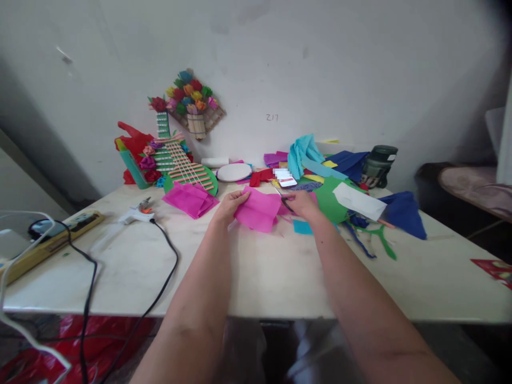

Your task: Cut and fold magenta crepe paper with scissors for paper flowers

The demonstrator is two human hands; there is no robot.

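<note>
1. Head view: the left hand (231, 205) pinches the upper left edge of a pink paper sheet (258, 212), fingers closed on it with the thumb on top. The sheet lies partly lifted over the white table (260, 272), in the middle, between both hands.

2. The right hand (301, 204) is closed around scissors (285, 201), whose dark blades point to the right edge of the pink sheet. How wide the blades are open, I cannot tell; they are small and partly covered by the fingers.

3. In my judgement the step in hand is cutting the pink sheet. To do it well, the left hand should keep the paper flat and tight, with its fingers away from the cutting line, and the scissors should enter straight from the edge.

4. Around the hands: a folded pile of pink paper (191, 198) lies to the left, near a glue gun (138, 214) with a black cable (166, 277). To the right lie a green paper (330, 204), a white paper (358, 201) and a dark blue paper (402, 213). A paper guitar (180, 165) leans against the wall behind.
</note>
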